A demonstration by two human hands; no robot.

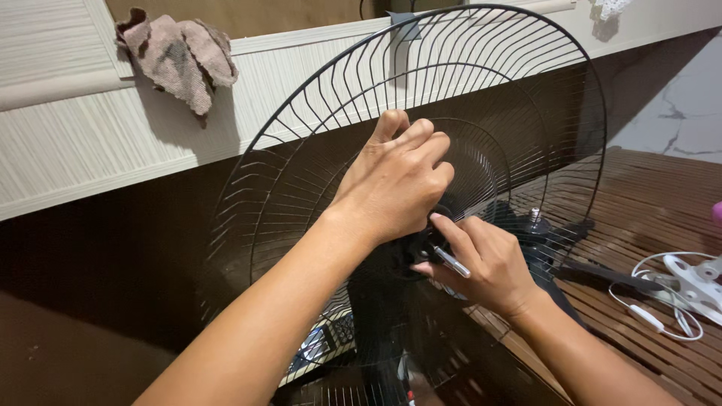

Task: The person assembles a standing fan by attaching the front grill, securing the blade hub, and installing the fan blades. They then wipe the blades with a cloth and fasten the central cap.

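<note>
While the round black wire fan guard [316, 143] stands tilted up on edge, its spokes fanning out from a dark hub [412, 244], both hands meet right at that hub. Left hand [395, 184] comes in from the lower left, fingers curled and bunched, pressing down on the centre of the grille from above; what, if anything, sits inside that curl is hidden by the knuckles. Right hand [481, 263] tucks in just below and to the right, pinched closed on a slim silvery tool [451, 262], thumb and forefinger on the shaft. That tool's long axis runs from lower right up to the left, its tip pointing into the hub, touching or very nearly so; the tip itself is lost under the left hand. So the hub lies directly ahead of the right hand, along the tool's line, and the right hand is the nearer one to the point of contact.

Thin glossy painted wire makes up the guard, concentric rings crossed by radial ribs. Behind it, a black fan motor body with a small metal stub [535, 216] rests on the slatted dark brown wooden surface [654, 195]. A white cable with a plastic part [688, 289] lies well apart at the right edge. A crumpled pinkish-grey rag [180, 60] hangs on the pale ribbed wall panel [75, 143] at upper left.
</note>
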